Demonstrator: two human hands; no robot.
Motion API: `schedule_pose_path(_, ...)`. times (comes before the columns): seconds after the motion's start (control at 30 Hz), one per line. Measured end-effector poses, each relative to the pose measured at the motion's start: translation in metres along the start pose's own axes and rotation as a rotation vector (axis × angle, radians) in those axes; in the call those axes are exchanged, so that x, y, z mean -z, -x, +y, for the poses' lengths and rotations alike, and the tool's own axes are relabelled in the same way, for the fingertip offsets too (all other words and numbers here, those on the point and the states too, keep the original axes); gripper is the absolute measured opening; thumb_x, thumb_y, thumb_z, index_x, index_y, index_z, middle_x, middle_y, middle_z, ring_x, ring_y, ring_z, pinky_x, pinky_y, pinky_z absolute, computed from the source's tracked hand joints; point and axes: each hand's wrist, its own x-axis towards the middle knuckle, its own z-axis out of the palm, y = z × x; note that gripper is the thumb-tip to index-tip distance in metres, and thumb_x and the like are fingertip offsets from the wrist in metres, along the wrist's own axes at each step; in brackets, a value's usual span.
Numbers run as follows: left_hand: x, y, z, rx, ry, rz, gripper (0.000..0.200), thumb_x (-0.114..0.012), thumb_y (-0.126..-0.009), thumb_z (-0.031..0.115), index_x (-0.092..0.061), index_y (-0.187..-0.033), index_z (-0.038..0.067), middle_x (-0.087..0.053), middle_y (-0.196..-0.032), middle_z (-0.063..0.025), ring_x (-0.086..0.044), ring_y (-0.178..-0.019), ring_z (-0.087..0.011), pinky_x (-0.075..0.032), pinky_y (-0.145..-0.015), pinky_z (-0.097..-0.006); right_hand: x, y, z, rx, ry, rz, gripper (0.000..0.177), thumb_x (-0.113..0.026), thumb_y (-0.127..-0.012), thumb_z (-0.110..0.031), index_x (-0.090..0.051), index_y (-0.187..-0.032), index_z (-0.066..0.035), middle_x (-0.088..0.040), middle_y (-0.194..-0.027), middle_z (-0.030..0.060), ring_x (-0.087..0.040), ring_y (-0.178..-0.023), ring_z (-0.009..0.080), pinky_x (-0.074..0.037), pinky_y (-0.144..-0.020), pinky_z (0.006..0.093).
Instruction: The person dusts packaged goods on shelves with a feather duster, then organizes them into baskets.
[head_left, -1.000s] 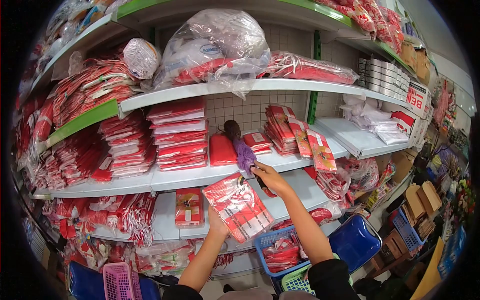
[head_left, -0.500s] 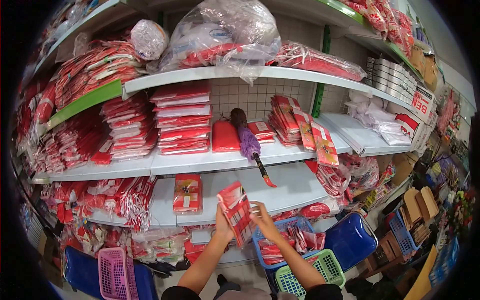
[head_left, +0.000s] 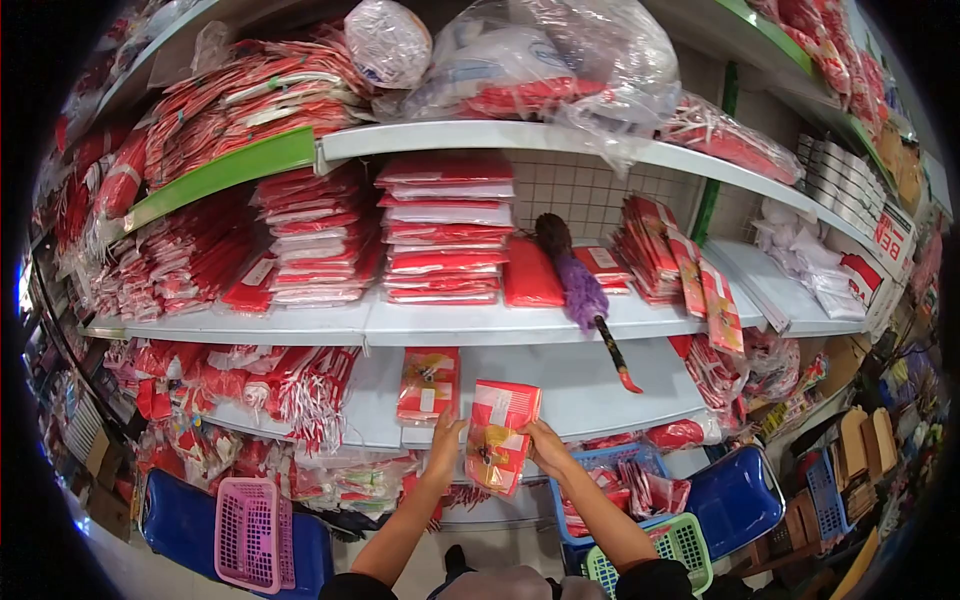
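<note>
A flat red packet in clear wrap (head_left: 500, 432), with a printed yellow and gold picture, is held upright in front of the lower shelf. My right hand (head_left: 546, 450) grips it by its right edge. Just off its left edge is my left hand (head_left: 445, 450), fingers apart and seemingly not touching it. Behind my left hand, a similar red packet (head_left: 428, 385) lies on the lower shelf (head_left: 590, 385). A purple feather duster (head_left: 583, 292) leans over the edge of the shelf above, its dark handle with a red tip hanging down.
Tall stacks of red and white packets (head_left: 445, 235) fill the middle shelf (head_left: 450, 322). Below on the right stand a blue basket (head_left: 590, 460) with red packets and a green basket (head_left: 690, 545). A pink basket (head_left: 248, 535) rests on a blue seat (head_left: 175, 520) at left.
The packet has turned so its printed picture faces me, and my left hand has come off it. My right hand now grips its edge. The view has swung left and closer to the shelves.
</note>
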Motion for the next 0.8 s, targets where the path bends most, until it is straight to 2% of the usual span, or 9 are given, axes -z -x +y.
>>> schedule_pose_path(0.17,0.075,-0.04,-0.011,0.23,0.104,-0.348,0.052,-0.05,-0.084,0.011,-0.033,-0.133,0.011,-0.052,-0.113,-0.0076,-0.052,-0.102,-0.0207,-0.041,-0.086,-0.0382,-0.029,-0.04,-0.007,-0.071,-0.114,-0.073,0.028,-0.049,-0.08,-0.008,-0.047,-0.108,-0.003,-0.058,-0.097,0.0074,-0.06,-0.082,0.0171,-0.052,-0.073,0.0319)
schedule_pose_path(0.2,0.087,-0.047,-0.015,0.188,0.143,-0.364,0.048,-0.052,-0.082,0.003,-0.04,-0.129,0.01,-0.054,-0.104,-0.005,-0.056,-0.093,-0.0167,-0.047,-0.076,-0.0309,-0.026,-0.058,0.002,-0.079,-0.083,-0.066,0.03,-0.049,-0.08,-0.007,-0.047,-0.109,-0.003,-0.058,-0.097,0.0072,-0.06,-0.082,0.0169,-0.052,-0.073,0.0317)
schedule_pose_path(0.33,0.118,-0.072,-0.015,0.105,-0.084,-0.259,0.051,-0.059,-0.078,0.0,-0.045,-0.125,0.013,-0.058,-0.096,-0.0067,-0.057,-0.09,-0.0171,-0.048,-0.074,-0.0312,-0.058,-0.087,0.015,0.022,0.111,0.027,0.038,-0.048,-0.08,-0.003,-0.042,-0.118,-0.002,-0.057,-0.103,0.0092,-0.057,-0.093,0.018,-0.047,-0.082,0.0305)
schedule_pose_path(0.43,0.142,-0.107,-0.026,0.019,-0.077,-0.277,0.049,-0.06,-0.077,0.0,-0.047,-0.122,0.011,-0.058,-0.093,-0.0061,-0.058,-0.083,-0.0162,-0.05,-0.066,-0.0284,-0.055,-0.139,0.051,0.27,0.178,0.052,0.047,-0.054,-0.078,0.0,-0.037,-0.122,-0.001,-0.057,-0.103,0.0096,-0.058,-0.09,0.0189,-0.049,-0.08,0.0301)
schedule_pose_path(0.57,0.16,-0.155,-0.027,-0.135,-0.158,-0.195,0.051,-0.063,-0.074,-0.001,-0.048,-0.122,0.009,-0.06,-0.092,-0.0082,-0.061,-0.076,-0.0154,-0.051,-0.062,-0.0256,-0.067,-0.189,0.048,0.375,0.483,0.128,0.053,-0.059,-0.077,-0.003,-0.033,-0.124,0.0,-0.054,-0.11,0.0123,-0.056,-0.096,0.0212,-0.047,-0.081,0.031)
schedule_pose_path(0.63,0.166,-0.183,-0.033,-0.383,-0.375,-0.074,0.051,-0.065,-0.069,-0.001,-0.051,-0.117,0.004,-0.063,-0.082,-0.0102,-0.062,-0.071,-0.0167,-0.051,-0.062,-0.0278,-0.075,-0.212,0.046,0.414,0.622,0.206,0.055,-0.062,-0.076,-0.008,-0.034,-0.123,0.001,-0.053,-0.113,0.0149,-0.056,-0.099,0.0242,-0.047,-0.081,0.0325)
schedule_pose_path(0.67,0.167,-0.192,-0.033,-0.488,-0.508,-0.016,0.05,-0.066,-0.067,0.0,-0.052,-0.115,0.004,-0.063,-0.08,-0.0105,-0.063,-0.07,-0.0173,-0.051,-0.062,-0.0286,-0.076,-0.215,0.043,0.335,1.036,0.304,0.057,-0.066,-0.072,-0.018,-0.039,-0.119,0.0,-0.05,-0.114,0.0194,-0.052,-0.105,0.0303,-0.046,-0.081,0.0365)
schedule_pose_path(0.77,0.164,-0.194,-0.037,-0.535,-0.669,0.102,0.049,-0.067,-0.063,0.001,-0.056,-0.11,0.003,-0.064,-0.08,-0.0126,-0.064,-0.071,-0.0207,-0.051,-0.065,-0.0312,-0.089,-0.213,0.069,0.459,1.343,0.467,0.055,-0.066,-0.068,-0.027,-0.046,-0.115,-0.007,-0.049,-0.114,0.0195,-0.047,-0.109,0.0353,-0.045,-0.083,0.0426)
schedule_pose_path(0.8,0.162,-0.191,-0.037,-0.525,-0.701,0.126,0.049,-0.067,-0.063,0.001,-0.056,-0.11,0.003,-0.064,-0.08,-0.0132,-0.064,-0.07,-0.0214,-0.051,-0.065,-0.0316,-0.094,-0.2,0.076,0.391,1.523,0.382,0.049,-0.062,-0.07,-0.028,-0.049,-0.116,-0.014,-0.045,-0.117,0.017,-0.042,-0.114,0.0357,-0.04,-0.088,0.0537)
